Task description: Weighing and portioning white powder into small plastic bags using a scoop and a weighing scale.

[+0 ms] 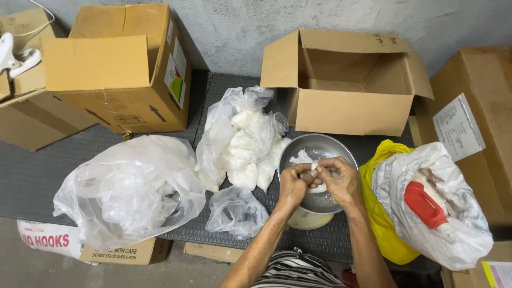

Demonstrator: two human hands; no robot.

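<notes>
Both hands work together over a round metal bowl [341,152] near the table's front edge. My left hand [295,183] and my right hand [341,178] pinch a small white lump [319,187] between their fingers. Another crumpled white piece [302,157] lies inside the bowl, just above the hands. To the left of the bowl, a clear plastic bag [241,140] holds several white lumps.
A big empty-looking clear bag [130,189] and a small one [236,212] lie at front left. An open cardboard box [346,82] stands behind the bowl, another box [125,66] at back left. At right, a yellow bag [381,213] and a white bag with a red-capped bottle [426,205].
</notes>
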